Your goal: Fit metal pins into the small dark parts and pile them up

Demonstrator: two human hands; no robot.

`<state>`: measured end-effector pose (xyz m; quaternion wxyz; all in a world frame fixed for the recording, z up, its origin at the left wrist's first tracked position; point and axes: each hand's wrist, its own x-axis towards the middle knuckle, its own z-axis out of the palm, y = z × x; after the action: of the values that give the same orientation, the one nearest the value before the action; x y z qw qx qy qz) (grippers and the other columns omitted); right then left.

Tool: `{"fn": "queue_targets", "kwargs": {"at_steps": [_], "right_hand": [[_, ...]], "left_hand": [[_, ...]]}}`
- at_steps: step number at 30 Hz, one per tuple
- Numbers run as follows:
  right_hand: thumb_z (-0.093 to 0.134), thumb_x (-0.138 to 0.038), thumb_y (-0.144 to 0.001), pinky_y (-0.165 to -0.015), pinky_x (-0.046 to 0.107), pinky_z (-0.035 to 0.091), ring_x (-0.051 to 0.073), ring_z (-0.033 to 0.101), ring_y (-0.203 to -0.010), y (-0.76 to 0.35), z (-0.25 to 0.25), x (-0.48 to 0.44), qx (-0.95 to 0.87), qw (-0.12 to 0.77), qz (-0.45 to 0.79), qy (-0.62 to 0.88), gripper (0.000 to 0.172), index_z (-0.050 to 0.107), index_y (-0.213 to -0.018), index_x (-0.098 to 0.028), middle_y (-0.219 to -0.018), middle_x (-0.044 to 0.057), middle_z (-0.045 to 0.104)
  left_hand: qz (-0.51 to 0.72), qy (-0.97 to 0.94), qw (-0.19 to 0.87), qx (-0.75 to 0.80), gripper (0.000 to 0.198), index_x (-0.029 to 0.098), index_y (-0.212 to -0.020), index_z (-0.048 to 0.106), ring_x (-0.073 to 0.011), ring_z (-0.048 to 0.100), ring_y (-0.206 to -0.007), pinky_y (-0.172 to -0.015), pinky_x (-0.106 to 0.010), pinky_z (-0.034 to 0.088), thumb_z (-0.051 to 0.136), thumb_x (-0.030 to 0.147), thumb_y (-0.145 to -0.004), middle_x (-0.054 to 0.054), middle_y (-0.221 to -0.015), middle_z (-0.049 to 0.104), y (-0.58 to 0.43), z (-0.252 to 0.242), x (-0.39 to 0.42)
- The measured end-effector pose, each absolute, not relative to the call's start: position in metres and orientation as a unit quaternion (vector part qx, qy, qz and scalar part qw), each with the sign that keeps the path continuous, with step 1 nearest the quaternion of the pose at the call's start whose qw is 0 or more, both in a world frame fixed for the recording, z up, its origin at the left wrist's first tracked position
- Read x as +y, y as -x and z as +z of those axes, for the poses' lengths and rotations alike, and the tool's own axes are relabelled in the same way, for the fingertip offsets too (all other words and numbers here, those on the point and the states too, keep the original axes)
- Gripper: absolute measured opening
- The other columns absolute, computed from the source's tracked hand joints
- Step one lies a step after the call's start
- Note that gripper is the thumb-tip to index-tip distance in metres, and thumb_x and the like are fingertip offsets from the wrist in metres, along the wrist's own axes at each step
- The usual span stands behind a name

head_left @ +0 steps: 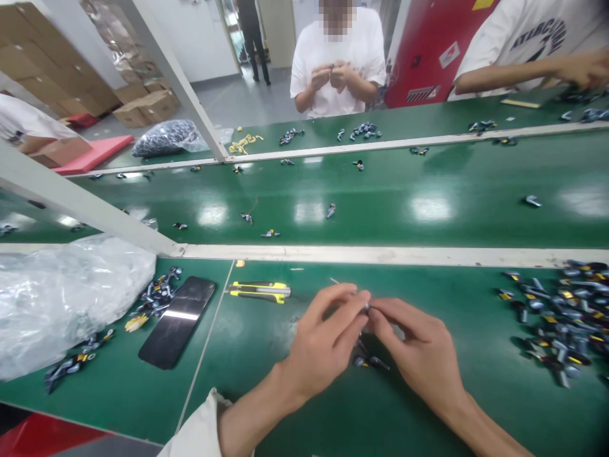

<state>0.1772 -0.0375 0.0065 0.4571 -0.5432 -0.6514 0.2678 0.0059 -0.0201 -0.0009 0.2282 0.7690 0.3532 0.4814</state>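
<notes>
My left hand (pixel 328 336) and my right hand (pixel 421 349) meet above the green bench. Their fingertips pinch one small dark part (pixel 367 307), mostly covered by the fingers, so its kind cannot be told. Below them, several small dark grey parts (pixel 364 362) lie on the bench, partly hidden by my hands. To the left of my left hand is a yellow and black utility knife (pixel 259 292). At the right, a large pile of small shiny grey stem-shaped parts with yellow bits (pixel 564 317) spreads over the bench.
A black phone (pixel 178 324) and a clear plastic bag (pixel 71 298) lie at left, with more small parts (pixel 159 292) between them. Beyond a white rail (pixel 380 255) runs a green conveyor belt (pixel 457 184) with scattered parts. Across it, a person's hands (pixel 330 76) hold something small.
</notes>
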Motion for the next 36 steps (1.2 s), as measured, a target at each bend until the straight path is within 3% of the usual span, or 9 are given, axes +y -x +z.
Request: {"fn": "queue_targets", "kwargs": {"at_steps": [5, 10, 14, 21, 26, 29, 36], "right_hand": [[0.062, -0.016, -0.094, -0.077, 0.028, 0.058, 0.020, 0.076, -0.084, -0.177, 0.005, -0.038, -0.654, 0.458, 0.272, 0.537, 0.024, 0.081, -0.104, -0.026, -0.102, 0.005, 0.082], [0.062, -0.017, -0.094, -0.080, 0.030, 0.061, 0.022, 0.077, -0.089, -0.175, 0.004, -0.037, -0.650, 0.466, 0.261, 0.541, 0.025, 0.081, -0.106, -0.027, -0.103, 0.005, 0.082], [0.063, -0.018, -0.094, -0.077, 0.031, 0.061, 0.023, 0.078, -0.087, -0.175, 0.006, -0.037, -0.642, 0.466, 0.254, 0.553, 0.024, 0.082, -0.106, -0.028, -0.101, 0.004, 0.082], [0.063, -0.019, -0.095, -0.078, 0.032, 0.061, 0.023, 0.077, -0.085, -0.175, 0.005, -0.040, -0.630, 0.482, 0.252, 0.554, 0.024, 0.082, -0.106, -0.028, -0.101, 0.005, 0.082], [0.064, -0.020, -0.094, -0.077, 0.032, 0.062, 0.023, 0.077, -0.085, -0.174, 0.003, -0.041, -0.624, 0.481, 0.249, 0.563, 0.023, 0.082, -0.105, -0.028, -0.100, 0.005, 0.082], [0.065, -0.021, -0.094, -0.080, 0.033, 0.062, 0.024, 0.077, -0.087, -0.174, 0.003, -0.042, -0.623, 0.482, 0.250, 0.563, 0.022, 0.082, -0.106, -0.028, -0.100, 0.006, 0.082], [0.065, -0.034, -0.096, -0.093, 0.033, 0.060, 0.025, 0.072, -0.111, -0.179, 0.004, -0.036, -0.560, 0.463, 0.425, 0.540, 0.024, 0.081, -0.114, -0.031, -0.121, 0.006, 0.076]], "left_hand": [[0.485, -0.771, 0.190, 0.366, 0.039, 0.018, -0.127, 0.068, -0.0197, 0.070, -0.104, -0.092, -0.033, 0.062, 0.062, 0.001, -0.092, -0.012, -0.117, 0.068, -0.008, -0.003, -0.022], [0.480, -0.749, 0.226, 0.398, 0.029, 0.015, -0.120, 0.071, -0.0202, 0.074, -0.103, -0.094, -0.033, 0.062, 0.061, 0.005, -0.094, -0.011, -0.111, 0.077, -0.013, 0.001, -0.022], [0.464, -0.720, 0.299, 0.419, 0.028, 0.018, -0.120, 0.071, -0.0192, 0.076, -0.101, -0.094, -0.032, 0.062, 0.059, 0.009, -0.097, -0.008, -0.112, 0.079, -0.016, 0.003, -0.027], [0.471, -0.711, 0.316, 0.415, 0.029, 0.019, -0.121, 0.074, -0.0222, 0.075, -0.106, -0.098, -0.037, 0.061, 0.062, 0.011, -0.095, -0.010, -0.117, 0.078, -0.021, 0.003, -0.031], [0.462, -0.675, 0.368, 0.441, 0.023, 0.017, -0.112, 0.078, -0.0181, 0.074, -0.094, -0.085, -0.028, 0.063, 0.066, 0.013, -0.093, -0.009, -0.106, 0.077, -0.021, 0.007, -0.031], [0.465, -0.682, 0.376, 0.421, 0.030, 0.017, -0.120, 0.075, -0.0174, 0.073, -0.097, -0.090, -0.027, 0.060, 0.064, 0.010, -0.093, -0.009, -0.108, 0.077, -0.019, 0.008, -0.031], [0.466, -0.667, 0.384, 0.436, 0.028, 0.021, -0.117, 0.077, -0.0188, 0.074, -0.097, -0.090, -0.030, 0.060, 0.066, 0.012, -0.093, -0.007, -0.109, 0.079, -0.016, 0.002, -0.023]]}}
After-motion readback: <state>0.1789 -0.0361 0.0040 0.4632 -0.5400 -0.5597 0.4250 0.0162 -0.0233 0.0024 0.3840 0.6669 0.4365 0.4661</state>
